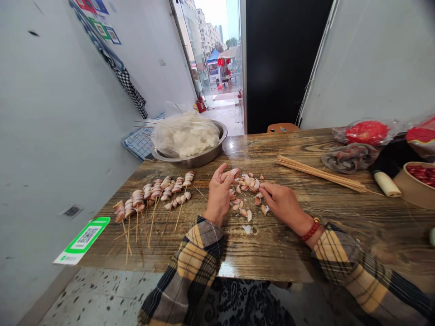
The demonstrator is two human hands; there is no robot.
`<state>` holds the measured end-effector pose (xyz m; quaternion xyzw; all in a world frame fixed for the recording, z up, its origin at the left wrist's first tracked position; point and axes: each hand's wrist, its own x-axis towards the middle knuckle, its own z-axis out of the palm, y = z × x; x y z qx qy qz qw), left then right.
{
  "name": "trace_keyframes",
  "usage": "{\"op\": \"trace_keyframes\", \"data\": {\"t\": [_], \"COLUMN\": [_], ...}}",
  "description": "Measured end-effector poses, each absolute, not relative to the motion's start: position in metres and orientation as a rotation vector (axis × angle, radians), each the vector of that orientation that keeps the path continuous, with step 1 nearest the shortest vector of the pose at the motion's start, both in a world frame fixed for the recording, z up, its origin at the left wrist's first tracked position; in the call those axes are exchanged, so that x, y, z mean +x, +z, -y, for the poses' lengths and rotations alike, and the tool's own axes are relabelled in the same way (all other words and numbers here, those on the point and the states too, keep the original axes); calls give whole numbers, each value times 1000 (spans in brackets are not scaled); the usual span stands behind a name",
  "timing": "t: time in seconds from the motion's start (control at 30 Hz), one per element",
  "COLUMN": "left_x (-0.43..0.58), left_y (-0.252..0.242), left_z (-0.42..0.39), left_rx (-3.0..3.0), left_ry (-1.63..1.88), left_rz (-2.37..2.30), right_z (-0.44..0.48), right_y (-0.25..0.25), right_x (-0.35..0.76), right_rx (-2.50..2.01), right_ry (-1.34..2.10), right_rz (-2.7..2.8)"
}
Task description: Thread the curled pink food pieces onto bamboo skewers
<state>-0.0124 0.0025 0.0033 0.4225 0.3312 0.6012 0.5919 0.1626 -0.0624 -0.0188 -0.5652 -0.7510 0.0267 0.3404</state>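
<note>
My left hand [219,192] is closed in a pinch above the table, left of a loose pile of garlic cloves [243,212]. A whitish bit shows at its fingertips, too small to name surely. My right hand [285,203] pinches a garlic clove [256,184] at the end of a short row of cloves between the hands. Whether a stick runs through that row cannot be seen. Farther left lie several skewers of garlic cloves [137,199], their bare stick ends pointing toward me. Bits of garlic skin [247,229] lie in front of the pile.
A metal basin [200,160] with a bagged whitish mass stands at the back left. Bare bamboo skewers [319,174] lie right of centre. A crumpled cloth [350,157], a pale-handled tool [387,183] and a bowl of red pieces [413,190] sit at the right. A QR card [83,240] hangs at the left edge.
</note>
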Motion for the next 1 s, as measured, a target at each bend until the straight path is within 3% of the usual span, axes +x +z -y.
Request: {"op": "trace_keyframes", "data": {"t": [0.33, 0.57, 1.0], "left_x": [-8, -13, -8], "left_y": [5, 5, 5], "left_z": [-1, 1, 3], "left_rx": [893, 947, 1046], "left_ry": [1329, 1139, 1190], "left_rz": [-774, -898, -895], "right_z": [60, 61, 64], "right_y": [-19, -21, -20], "right_x": [159, 160, 157], "right_rx": [-1390, -1405, -1406], "right_ry": [250, 191, 79], "right_rz": [1893, 1894, 1905]}}
